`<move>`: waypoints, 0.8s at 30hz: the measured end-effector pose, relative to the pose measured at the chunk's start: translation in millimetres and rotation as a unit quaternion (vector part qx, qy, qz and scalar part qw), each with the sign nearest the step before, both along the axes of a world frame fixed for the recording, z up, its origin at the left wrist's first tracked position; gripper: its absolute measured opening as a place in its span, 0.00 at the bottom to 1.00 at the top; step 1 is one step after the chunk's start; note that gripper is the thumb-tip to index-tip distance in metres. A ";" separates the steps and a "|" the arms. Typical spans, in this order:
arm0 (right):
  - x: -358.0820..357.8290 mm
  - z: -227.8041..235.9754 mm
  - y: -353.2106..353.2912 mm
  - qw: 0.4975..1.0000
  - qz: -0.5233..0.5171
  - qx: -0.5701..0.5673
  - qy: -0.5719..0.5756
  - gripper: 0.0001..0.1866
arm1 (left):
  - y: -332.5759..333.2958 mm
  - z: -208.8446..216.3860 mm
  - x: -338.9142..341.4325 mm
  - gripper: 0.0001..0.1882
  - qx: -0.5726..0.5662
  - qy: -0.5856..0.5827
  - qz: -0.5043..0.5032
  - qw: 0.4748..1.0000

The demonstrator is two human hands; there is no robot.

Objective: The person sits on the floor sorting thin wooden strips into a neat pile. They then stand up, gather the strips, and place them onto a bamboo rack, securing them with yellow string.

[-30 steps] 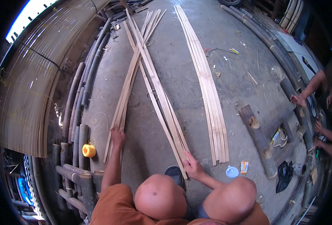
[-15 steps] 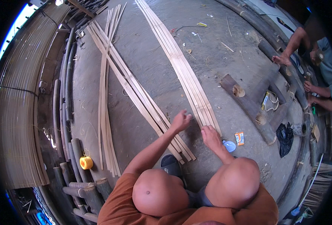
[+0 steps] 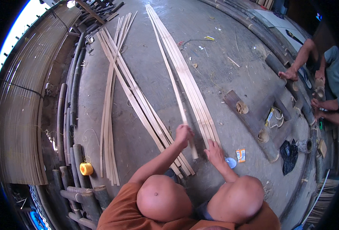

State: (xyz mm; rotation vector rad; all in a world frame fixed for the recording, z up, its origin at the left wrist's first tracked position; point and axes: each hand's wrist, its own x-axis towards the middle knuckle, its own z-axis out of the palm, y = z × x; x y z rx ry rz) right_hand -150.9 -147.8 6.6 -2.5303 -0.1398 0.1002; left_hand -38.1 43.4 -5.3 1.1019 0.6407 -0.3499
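Observation:
My left hand [image 3: 184, 135] is closed round one pale bamboo strip [image 3: 173, 85], near its close end. That strip lies apart from the flat row of long bamboo strips [image 3: 194, 90] to its right, with a narrow gap that shrinks toward the far end. At the near end of this row lies my right hand [image 3: 216, 155], its fingers stretched over the strips and its thumb apart. Left of my left hand, a second group of strips [image 3: 137, 97] slants across the floor and crosses a third bundle [image 3: 107, 115] at its far part.
A blue round lid [image 3: 230, 163] and an orange-white packet [image 3: 240, 155] lie beside my right hand. Farther right stand a dark bamboo frame [image 3: 250, 126] and a black plastic bag [image 3: 289, 157]. A yellow twine roll [image 3: 86, 168] sits left. Another person works at the far right.
My left hand has closed on one strip and drawn it left, away from the row. My right hand stays at the row's near end. The view has shifted slightly.

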 end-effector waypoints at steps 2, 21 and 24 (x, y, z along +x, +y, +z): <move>6.0 2.0 2.3 0.998 0.022 -0.029 0.044 0.24 | 37.2 13.4 5.8 0.10 0.171 -0.129 0.117 0.970; -1.3 62.6 57.7 0.974 0.110 0.191 -0.056 0.27 | 455.8 73.8 -146.2 0.15 0.766 -0.040 -0.071 0.637; -8.3 59.8 65.7 0.967 0.106 0.229 -0.027 0.25 | 472.5 50.7 -163.3 0.18 0.792 0.024 -0.062 0.607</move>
